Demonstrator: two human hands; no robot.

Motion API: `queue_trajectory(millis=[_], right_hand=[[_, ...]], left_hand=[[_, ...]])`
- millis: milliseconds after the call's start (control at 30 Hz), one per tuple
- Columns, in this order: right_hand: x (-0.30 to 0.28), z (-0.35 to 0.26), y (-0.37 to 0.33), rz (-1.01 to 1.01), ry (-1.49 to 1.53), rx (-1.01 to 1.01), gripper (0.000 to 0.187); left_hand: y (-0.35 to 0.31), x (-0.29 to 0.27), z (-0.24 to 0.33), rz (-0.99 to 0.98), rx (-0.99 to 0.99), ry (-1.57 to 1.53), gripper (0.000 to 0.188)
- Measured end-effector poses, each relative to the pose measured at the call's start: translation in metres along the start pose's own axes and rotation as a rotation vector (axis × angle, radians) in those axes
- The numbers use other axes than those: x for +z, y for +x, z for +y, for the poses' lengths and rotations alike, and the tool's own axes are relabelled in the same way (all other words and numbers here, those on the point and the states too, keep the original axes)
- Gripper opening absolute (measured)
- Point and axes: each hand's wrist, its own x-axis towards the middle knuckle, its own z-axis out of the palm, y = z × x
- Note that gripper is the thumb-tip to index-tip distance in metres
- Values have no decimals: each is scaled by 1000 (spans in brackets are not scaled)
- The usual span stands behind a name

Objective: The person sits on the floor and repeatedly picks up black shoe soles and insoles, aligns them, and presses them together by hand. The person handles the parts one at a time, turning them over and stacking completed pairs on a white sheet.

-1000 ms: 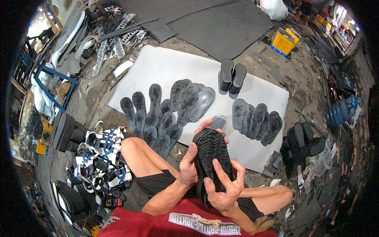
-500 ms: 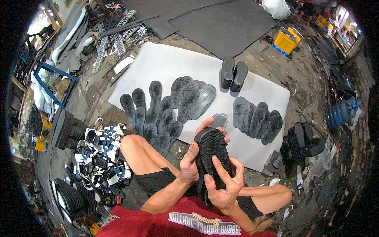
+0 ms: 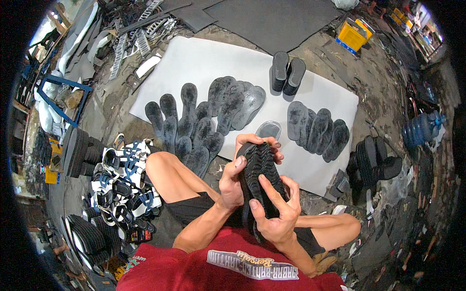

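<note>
Sole (image 3: pixel 256 166) has tilted slightly; left hand (image 3: pixel 231 188) and right hand (image 3: pixel 281 219) hold it, fingers (image 3: pixel 272 190) bent.

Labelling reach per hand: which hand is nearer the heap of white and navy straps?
Left. The left hand grips the black sole to the right of the heap of straps; the right hand, on the sole's right side, is farther right.

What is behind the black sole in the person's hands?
Beyond the top of the black sole, fingers of the left hand and a grey sole piece on the white sheet are visible. What lies directly behind is covered.
</note>
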Motion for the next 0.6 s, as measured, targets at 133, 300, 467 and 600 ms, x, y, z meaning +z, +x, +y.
queue_trajectory(millis=[133,300,467,600], right_hand=[[1,3,2,-28,28,32,63],[-17,18,9,-236,156,229,79],[-17,55,-19,-39,1145,832,65],[-28,79,-29,238,1142,922,55]], left_hand=[[3,8,1,89,-39,120,46],[10,-7,2,190,-10,-1,55],[20,-19,20,187,377,224,67],[-1,-7,7,138,378,224,69]])
